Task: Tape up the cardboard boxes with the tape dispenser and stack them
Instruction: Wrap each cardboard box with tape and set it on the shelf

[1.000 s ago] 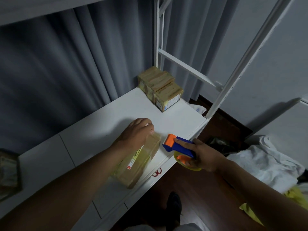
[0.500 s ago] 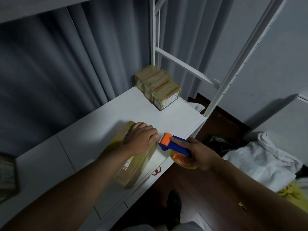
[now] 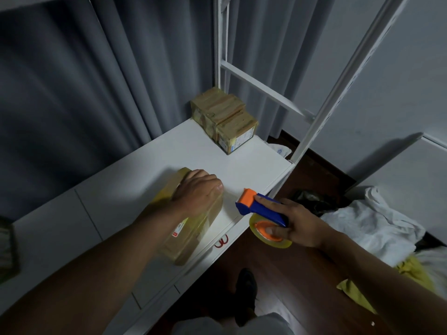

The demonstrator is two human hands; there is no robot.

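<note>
A long tape-wrapped cardboard box (image 3: 191,235) lies on the white table (image 3: 242,163) near its front edge. My left hand (image 3: 197,194) lies on the box's far end with the fingers curled over its edge. My right hand (image 3: 294,223) grips the blue and orange tape dispenser (image 3: 260,207) just right of the box, at the table's edge. Its tape roll (image 3: 269,234) hangs past the edge. Stacked taped boxes (image 3: 225,117) stand at the table's far corner.
Grey curtains hang behind the table. A white shelf frame (image 3: 324,100) rises at the table's right corner. White cloth (image 3: 372,226) and yellow cloth (image 3: 411,269) lie on the dark wood floor to the right. Another box (image 3: 7,247) shows at the left border.
My left hand has pushed the box's far end away and to the left, turning the box. The dispenser has stayed beside the box's right side.
</note>
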